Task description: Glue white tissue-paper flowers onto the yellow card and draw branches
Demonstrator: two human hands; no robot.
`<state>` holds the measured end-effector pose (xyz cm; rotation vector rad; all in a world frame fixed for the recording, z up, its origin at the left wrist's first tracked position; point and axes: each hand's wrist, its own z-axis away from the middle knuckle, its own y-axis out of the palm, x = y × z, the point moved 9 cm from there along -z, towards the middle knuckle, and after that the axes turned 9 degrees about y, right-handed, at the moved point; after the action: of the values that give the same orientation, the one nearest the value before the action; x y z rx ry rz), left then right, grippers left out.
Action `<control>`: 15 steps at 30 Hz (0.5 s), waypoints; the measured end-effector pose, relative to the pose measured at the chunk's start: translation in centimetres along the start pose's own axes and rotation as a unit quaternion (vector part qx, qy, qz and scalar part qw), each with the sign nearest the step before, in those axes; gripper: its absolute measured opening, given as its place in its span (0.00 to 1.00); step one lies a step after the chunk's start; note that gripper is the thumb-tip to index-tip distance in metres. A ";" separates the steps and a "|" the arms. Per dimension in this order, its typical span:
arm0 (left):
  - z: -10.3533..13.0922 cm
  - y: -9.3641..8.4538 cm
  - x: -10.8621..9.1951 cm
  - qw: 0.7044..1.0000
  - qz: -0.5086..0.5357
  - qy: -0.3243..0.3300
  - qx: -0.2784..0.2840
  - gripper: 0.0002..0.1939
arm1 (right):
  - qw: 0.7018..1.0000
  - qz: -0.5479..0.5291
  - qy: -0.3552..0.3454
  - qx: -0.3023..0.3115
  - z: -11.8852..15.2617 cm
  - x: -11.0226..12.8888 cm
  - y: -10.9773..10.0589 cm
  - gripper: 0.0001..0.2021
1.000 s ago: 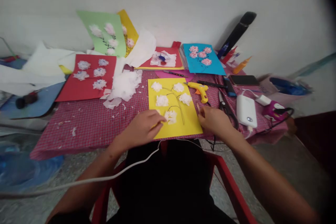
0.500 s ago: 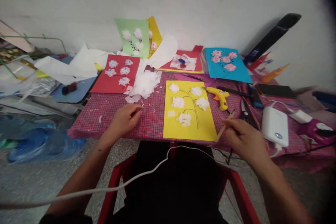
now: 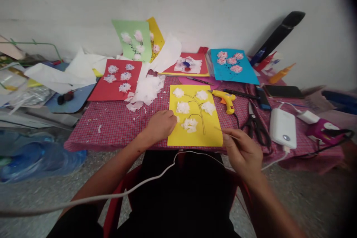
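Observation:
A yellow sheet [image 3: 195, 140] lies flat before me, with several white crumpled-paper flowers [image 3: 183, 107] on it and a drawn branching stem. My left hand [image 3: 162, 125] is closed at the sheet's left edge, and a bit of white paper [image 3: 177, 118] shows by its fingertips; whether it is pinched I cannot tell. In my closed right hand [image 3: 244, 150] is a thin tan stick [image 3: 223, 131], its tip over the sheet's right edge. Just beyond lies a yellow glue gun [image 3: 227, 99], nozzle toward the sheet.
Torn white paper [image 3: 149, 89] lies left of the sheet. Black scissors [image 3: 256, 128], a white power bank [image 3: 283, 128] and a phone [image 3: 283, 91] are at the right. Finished-looking red [image 3: 96, 91], green [image 3: 118, 29] and blue [image 3: 242, 54] flower cards stand behind. A white cable [image 3: 156, 183] crosses my lap.
My left hand has moved right, from the bare cloth onto the yellow sheet's left edge. My right hand has turned, bringing the stick over the sheet. The whole view has shifted slightly.

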<state>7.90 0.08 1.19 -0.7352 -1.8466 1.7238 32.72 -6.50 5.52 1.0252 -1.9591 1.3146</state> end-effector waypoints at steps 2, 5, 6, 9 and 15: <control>0.0 -0.1 0.5 0.999 0.019 -0.022 -0.013 0.14 | 0.999 -0.035 0.013 0.002 0.0 -0.2 0.4 0.08; 0.5 -1.0 1.4 0.989 0.111 -0.066 -0.069 0.12 | 0.992 -0.114 0.060 0.003 0.0 -0.3 1.2 0.08; 0.8 -1.4 1.8 0.979 0.159 -0.079 -0.097 0.11 | 0.986 -0.146 0.076 0.008 0.1 -0.2 1.5 0.08; 1.7 -1.7 2.7 0.910 0.355 -0.136 -0.164 0.09 | 0.969 -0.225 0.097 0.031 0.2 0.9 2.9 0.07; 2.2 0.8 1.8 0.695 0.655 -0.231 -0.185 0.10 | 0.962 -0.257 0.062 0.067 0.2 3.1 4.8 0.10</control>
<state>5.12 -0.28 0.21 -2.4241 -2.1386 2.4686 26.98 -6.52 5.48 1.3663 -1.3924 1.1868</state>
